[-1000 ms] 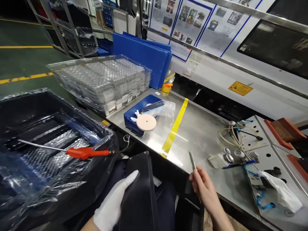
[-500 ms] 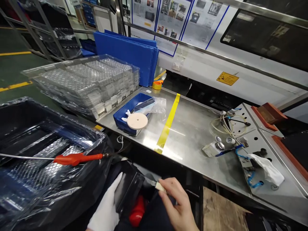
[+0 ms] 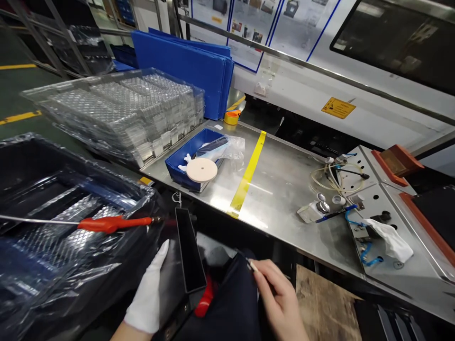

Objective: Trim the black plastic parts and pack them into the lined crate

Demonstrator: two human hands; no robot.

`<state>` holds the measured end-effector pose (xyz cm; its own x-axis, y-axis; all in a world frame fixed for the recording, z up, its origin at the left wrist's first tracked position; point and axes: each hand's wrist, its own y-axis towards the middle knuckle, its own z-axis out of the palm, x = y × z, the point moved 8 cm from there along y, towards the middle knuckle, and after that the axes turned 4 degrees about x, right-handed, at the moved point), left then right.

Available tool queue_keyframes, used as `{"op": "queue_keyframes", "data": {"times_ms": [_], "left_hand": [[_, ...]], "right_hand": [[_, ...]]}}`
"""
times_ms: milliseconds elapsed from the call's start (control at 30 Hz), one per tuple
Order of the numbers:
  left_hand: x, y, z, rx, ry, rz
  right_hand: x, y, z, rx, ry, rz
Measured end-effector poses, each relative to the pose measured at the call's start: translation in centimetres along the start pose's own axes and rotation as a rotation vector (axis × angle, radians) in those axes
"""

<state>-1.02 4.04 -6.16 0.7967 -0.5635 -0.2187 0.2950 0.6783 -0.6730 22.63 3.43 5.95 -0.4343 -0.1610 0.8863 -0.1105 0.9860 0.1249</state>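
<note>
My left hand (image 3: 146, 297), in a white glove, grips a black hollow plastic box part (image 3: 172, 272) from its left side. The part's long rectangular opening faces up toward me. My bare right hand (image 3: 279, 291) pinches a small knife (image 3: 251, 266) with a pale handle, to the right of the part and apart from it. The blade is thin and hard to see against the dark trousers. A red object (image 3: 204, 299) shows partly below the part.
Left, a black-lined bin (image 3: 71, 279) stands beneath a red air gun (image 3: 113, 223). The steel table (image 3: 273, 189) holds stacked clear trays (image 3: 117, 104), a blue box (image 3: 177, 163) with a round pale disc (image 3: 201, 170), and a grey fixture (image 3: 387, 203) at right.
The black part has been turned so its opening now faces up. My right hand has moved right, drawing the knife away from it. The view has tipped slightly downward.
</note>
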Motion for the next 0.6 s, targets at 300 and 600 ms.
{"op": "queue_keyframes", "data": {"times_ms": [300,600], "left_hand": [[0.3,0.7,-0.1,0.252,-0.214,-0.146],[-0.7,0.3,0.0,0.196,-0.289,-0.063]], "right_hand": [[2.4,-2.0,4.5,0.363,-0.066,0.017],[2.6,-2.4,5.3,0.369,-0.019,0.006]]}}
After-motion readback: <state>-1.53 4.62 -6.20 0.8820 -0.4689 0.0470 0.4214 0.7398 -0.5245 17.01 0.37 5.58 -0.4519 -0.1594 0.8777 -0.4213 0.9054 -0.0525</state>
